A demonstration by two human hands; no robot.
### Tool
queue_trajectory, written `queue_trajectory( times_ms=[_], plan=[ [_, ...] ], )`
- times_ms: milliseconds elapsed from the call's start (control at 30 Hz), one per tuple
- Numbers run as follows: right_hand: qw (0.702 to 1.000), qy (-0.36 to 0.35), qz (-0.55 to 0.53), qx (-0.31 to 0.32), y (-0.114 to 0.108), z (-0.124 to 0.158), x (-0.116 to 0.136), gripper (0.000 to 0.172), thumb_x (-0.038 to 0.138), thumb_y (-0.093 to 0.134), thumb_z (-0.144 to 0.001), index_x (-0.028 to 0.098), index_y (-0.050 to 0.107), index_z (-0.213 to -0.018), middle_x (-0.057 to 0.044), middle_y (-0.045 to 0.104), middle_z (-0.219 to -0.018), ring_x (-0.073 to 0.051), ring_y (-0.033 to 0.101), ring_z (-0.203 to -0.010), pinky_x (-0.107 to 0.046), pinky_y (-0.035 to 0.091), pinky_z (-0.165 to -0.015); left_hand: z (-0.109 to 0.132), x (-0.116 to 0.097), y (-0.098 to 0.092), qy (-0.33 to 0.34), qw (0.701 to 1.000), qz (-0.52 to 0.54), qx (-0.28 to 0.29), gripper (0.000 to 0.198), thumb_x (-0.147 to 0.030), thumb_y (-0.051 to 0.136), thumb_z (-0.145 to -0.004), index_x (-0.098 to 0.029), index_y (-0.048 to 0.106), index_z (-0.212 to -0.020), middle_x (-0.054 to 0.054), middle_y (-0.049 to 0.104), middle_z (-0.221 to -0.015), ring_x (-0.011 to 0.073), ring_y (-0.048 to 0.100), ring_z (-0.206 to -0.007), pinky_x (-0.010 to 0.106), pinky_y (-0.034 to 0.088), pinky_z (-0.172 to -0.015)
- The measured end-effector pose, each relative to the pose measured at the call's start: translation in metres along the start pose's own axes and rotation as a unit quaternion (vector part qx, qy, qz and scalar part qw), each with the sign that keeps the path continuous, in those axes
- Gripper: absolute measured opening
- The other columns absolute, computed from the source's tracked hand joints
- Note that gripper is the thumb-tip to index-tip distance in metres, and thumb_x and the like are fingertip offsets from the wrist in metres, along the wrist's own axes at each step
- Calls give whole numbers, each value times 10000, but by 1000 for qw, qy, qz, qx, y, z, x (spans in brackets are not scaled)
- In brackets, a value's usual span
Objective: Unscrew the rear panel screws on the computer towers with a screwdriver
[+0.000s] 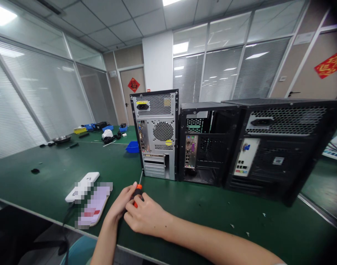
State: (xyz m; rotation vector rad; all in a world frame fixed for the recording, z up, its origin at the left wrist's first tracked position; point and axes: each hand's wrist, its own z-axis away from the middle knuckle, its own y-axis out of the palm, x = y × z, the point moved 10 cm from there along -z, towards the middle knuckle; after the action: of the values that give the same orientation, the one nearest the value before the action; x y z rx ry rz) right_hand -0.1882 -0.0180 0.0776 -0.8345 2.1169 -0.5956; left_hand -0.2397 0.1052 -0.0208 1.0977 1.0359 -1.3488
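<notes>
A screwdriver [139,187] with an orange and black handle is gripped by both of my hands. My left hand [123,201] is closed around the front of the handle, its thumb along it. Behind it, my right hand [147,216] wraps the rear end of the handle. The metal shaft points up and away, and its tip is at the lower left corner of the silver-backed computer case [160,149]; I cannot make out a screw there. This case stands upright, its rear panel with power socket, fan grille and slot covers facing me.
To the right stand an open black case [209,147] and a larger black case [278,154]. A white power bank [92,178] and a phone [102,202] lie left of my hands. Behind is a blue tray [132,147]. Small bits [232,226] lie on the green table [185,209].
</notes>
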Motion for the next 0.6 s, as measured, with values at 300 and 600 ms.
queue_trajectory(
  times_ms=[300,600],
  plan=[
    [1000,13,9,-8,2,1,-2,181,164,372,-879,156,517,-772,-46,570,-809,-194,589,-690,-352,452,-569,0,4,7,-18,997,58,46,471,-588,638,-670,-125,583,-742,21,610,-633,130,557,-595,219,406,-546],
    [1000,6,5,8,7,-1,-2,179,150,372,-880,152,518,-777,-47,571,-795,-184,575,-669,-358,456,-561,-3,10,5,-42,995,82,45,411,-520,631,-717,-120,646,-808,75,697,-772,183,640,-740,252,479,-667]
  ],
)
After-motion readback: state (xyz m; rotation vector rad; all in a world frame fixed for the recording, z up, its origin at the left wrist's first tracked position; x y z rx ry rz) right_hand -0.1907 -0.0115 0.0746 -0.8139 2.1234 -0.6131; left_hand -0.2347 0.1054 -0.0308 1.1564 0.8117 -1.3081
